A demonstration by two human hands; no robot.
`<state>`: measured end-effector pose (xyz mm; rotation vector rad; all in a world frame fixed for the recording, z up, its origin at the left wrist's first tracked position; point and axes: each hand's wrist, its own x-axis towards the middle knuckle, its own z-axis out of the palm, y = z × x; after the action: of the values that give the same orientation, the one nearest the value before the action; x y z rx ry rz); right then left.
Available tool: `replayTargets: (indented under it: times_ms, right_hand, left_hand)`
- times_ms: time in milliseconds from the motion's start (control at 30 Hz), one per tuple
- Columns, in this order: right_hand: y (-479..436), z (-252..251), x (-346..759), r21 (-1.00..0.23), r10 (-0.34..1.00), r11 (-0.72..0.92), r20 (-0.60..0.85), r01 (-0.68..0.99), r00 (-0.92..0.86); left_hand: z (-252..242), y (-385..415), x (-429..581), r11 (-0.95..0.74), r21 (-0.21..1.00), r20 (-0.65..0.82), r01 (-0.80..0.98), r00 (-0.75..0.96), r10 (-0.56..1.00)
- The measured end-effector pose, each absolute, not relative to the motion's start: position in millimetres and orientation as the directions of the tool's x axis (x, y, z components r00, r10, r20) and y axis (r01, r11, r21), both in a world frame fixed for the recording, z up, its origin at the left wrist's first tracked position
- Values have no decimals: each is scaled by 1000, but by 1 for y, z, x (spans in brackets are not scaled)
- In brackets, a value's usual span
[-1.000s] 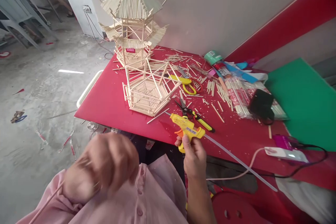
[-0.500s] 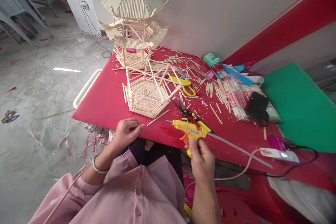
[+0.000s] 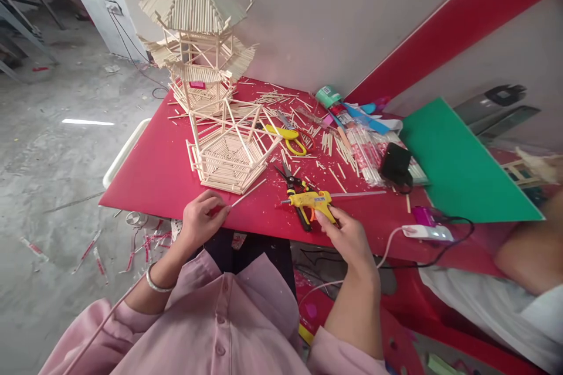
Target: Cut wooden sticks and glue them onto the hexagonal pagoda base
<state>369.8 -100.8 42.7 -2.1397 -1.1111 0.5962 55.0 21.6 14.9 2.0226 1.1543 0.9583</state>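
My left hand (image 3: pixel 204 220) is at the table's front edge, its fingers loosely bent and thumb apart from them. Its thumb tip comes up against the near end of a thin wooden stick (image 3: pixel 250 192) lying on the red tabletop. My right hand (image 3: pixel 349 237) grips a yellow hot glue gun (image 3: pixel 319 202) by its handle, nozzle pointing left; some fingers are hidden behind it. A clear glue stick (image 3: pixel 358 194) juts from its back. Under the gun lie black and yellow pliers (image 3: pixel 303 218). Beyond my left hand stands a hexagonal stick frame (image 3: pixel 229 155).
A taller pagoda of sticks (image 3: pixel 193 9) stands behind. Yellow-handled scissors (image 3: pixel 292 139), loose sticks (image 3: pixel 272 96) and packets of sticks (image 3: pixel 365 155) cover the table's far side. At right are a green board (image 3: pixel 457 164), a white power strip (image 3: pixel 426 233) and another person's arm (image 3: pixel 528 246).
My left hand has moved up to the end of the loose stick, which lies where it was. My right hand has carried the glue gun forward over the pliers. Another person's arm has appeared at right.
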Motion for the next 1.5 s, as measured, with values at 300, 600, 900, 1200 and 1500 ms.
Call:
replayTargets:
  times_ms: [300, 600, 900, 1200, 1500]
  right_hand:
    - [-98, 23, 379, -489, 879, -375, 84, 788, 470]
    - [-109, 12, 367, -405, 843, -367, 235, 837, 483]
    - [-112, 10, 361, -453, 797, -337, 330, 825, 506]
    - [-95, 51, 288, -567, 791, 51, 525, 822, 313]
    - [-81, 54, 255, -801, 935, 172, 316, 573, 161]
  left_hand:
    - [-1, 11, 74, -431, 547, 365, 718, 259, 894]
    - [6, 12, 80, -440, 482, 299, 758, 330, 896]
    - [6, 13, 66, -435, 603, 299, 669, 316, 900]
    - [31, 2, 52, -380, 861, 281, 338, 308, 909]
    - [40, 4, 35, -258, 959, 217, 114, 284, 934]
